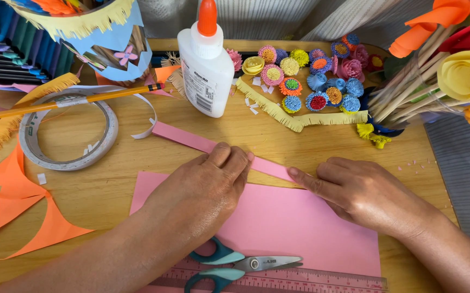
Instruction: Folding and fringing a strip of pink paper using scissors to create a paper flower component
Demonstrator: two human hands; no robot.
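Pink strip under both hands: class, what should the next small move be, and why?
Probably run the right hand along the pink strip to press it flat. The left hand pins its middle, the right fingertip sits on its near end, and the far end lies free toward the tape roll. The strip lies along the top edge of the pink sheet, apparently just cut or folded; the scissors lie idle.

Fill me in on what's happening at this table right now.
A person is working with pink paper on a wooden table. Both hands press on a narrow pink paper strip that lies along the top edge of a larger pink sheet: the left hand flat near its middle, the right hand with a fingertip at its end. Scissors and a ruler lie near the front edge. A glue bottle, a tape roll, a pencil and small paper flowers sit behind.
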